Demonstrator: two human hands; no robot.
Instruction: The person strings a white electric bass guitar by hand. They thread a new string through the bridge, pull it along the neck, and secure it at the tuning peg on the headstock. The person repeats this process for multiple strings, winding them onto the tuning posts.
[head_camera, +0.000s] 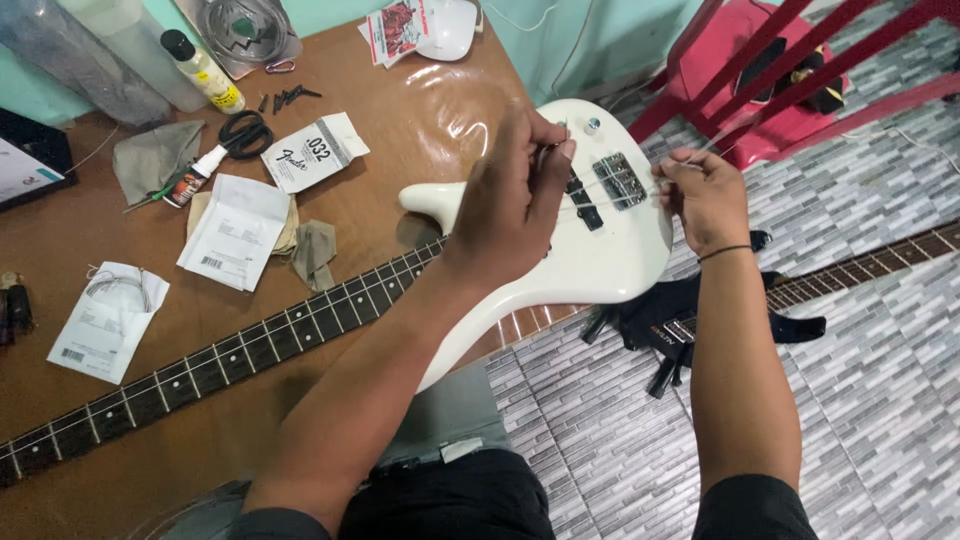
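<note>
Stringing under way: I'm pinching a string (640, 188) with both hands at the bass (560, 250) bridge (620, 180).
Left hand (515, 195) and right hand (700, 195) are gripping it taut; neck (230, 350) is looking mostly unstrung, opened packets (235, 230) are lying on the surface (420, 110).

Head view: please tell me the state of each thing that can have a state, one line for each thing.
white bass guitar: lying flat on the table, body overhanging the edge
string: pulled taut between both hands above the bridge
left hand: pinching the string
right hand: pinching the string's other end
scissors: closed, lying flat
small bottle: capped, lying tilted
black guitar: lying on the floor
</note>
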